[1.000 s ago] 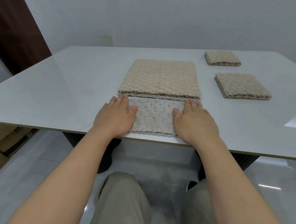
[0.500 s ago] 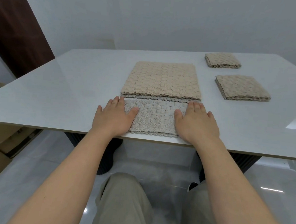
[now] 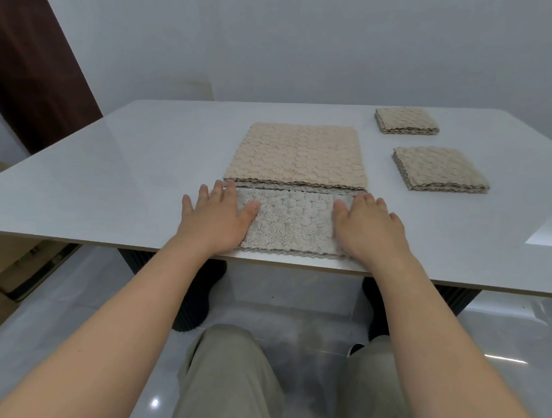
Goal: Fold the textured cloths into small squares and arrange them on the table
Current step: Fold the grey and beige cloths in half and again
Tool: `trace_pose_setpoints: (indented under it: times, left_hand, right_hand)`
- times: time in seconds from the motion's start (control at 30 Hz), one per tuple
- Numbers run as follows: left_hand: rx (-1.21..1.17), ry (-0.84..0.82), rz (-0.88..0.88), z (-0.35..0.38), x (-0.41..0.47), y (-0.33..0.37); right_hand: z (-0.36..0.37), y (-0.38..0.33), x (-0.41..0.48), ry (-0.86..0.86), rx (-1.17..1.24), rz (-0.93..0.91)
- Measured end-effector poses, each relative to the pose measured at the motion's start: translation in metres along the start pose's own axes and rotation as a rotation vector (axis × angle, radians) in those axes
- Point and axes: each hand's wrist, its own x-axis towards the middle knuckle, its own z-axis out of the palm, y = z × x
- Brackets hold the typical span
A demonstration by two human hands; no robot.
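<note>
— Hardly anything has moved since a second ago; the left hand (image 3: 217, 219) has fanned its fingers a little wider, and both palms stay where they were.

— Where are they?

— Flat on the pale strip of cloth (image 3: 295, 221), one at each end; the left hand covers the strip's left end, with its outer fingers out on the bare table (image 3: 125, 173); the right hand (image 3: 368, 229) covers the right end.

— Gripping it?

— No; fingers straight on both, pressing down, nothing pinched or curled round.

— And the strip itself?

— It lies along the near edge of the table, directly in front of the person; its far edge meets the near edge of the beige stack (image 3: 299, 155), which lies flat and unfolded just behind it.

— Any finished ones?

— Two, off to the right, well apart from the hands; the nearer folded square (image 3: 438, 168) sits level with the stack; the farther folded square (image 3: 406, 120) lies behind it, toward the back of the table; the two do not touch.

— Anything else?

— Grey-green trousers (image 3: 225, 383) below the table edge; a dark door (image 3: 28, 64) at the far left.
</note>
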Motion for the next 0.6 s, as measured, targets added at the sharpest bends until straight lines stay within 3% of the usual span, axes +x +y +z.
trace_pose_setpoints:
  times: [0.1,0.2,0.37,0.6]
  left_hand:
    - [0.064,0.062,0.182,-0.009,-0.007,0.013]
    - [0.069,0.023,0.347,-0.012,-0.017,0.032]
    - [0.055,-0.047,0.440,-0.002,-0.022,0.064]
    - [0.091,-0.048,0.399,0.017,-0.020,0.072]
  right_hand:
    - [-0.006,0.004,-0.006,0.186,-0.017,0.036]
    - [-0.013,0.007,-0.015,0.281,-0.116,0.127]
    - [-0.024,0.004,-0.012,0.107,-0.183,0.258]
    - [-0.032,-0.001,-0.007,-0.019,-0.108,0.213]
